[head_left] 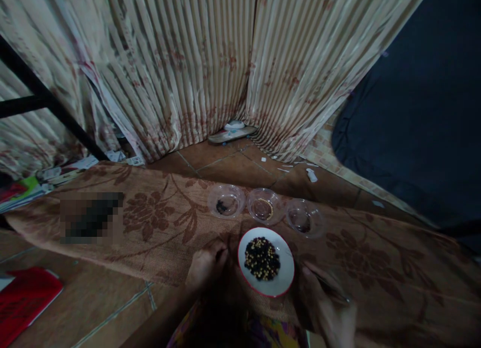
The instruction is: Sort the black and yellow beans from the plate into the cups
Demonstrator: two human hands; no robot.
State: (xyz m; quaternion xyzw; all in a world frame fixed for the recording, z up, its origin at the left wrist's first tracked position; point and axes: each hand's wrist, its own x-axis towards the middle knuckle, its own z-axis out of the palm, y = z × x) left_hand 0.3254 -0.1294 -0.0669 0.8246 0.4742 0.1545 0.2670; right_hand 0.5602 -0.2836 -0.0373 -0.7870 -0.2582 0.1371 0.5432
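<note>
A white plate with a red rim (286, 270) holds a mixed heap of dark and yellowish beans (262, 258). To its left is my left hand (208, 260), its fingers curled closed near the rim; whatever may be in them is hidden. On the right, my right hand (328, 300) grips a slim metal tool (334, 289), its exact kind unclear in the dim light. Behind the plate stand three clear plastic cups: the left cup (236, 189) has a few black beans, the middle cup (253, 194) some yellowish ones, the right cup (317, 223) dark reddish ones.
A brown flowered cloth (158, 248) covers the low table. A pixelated dark object (93, 215) lies at its left. Beyond are striped curtains (210, 62), a skateboard (233, 133) and paper scraps (311, 175) on the tiles. A red bag (30, 298) lies at lower left.
</note>
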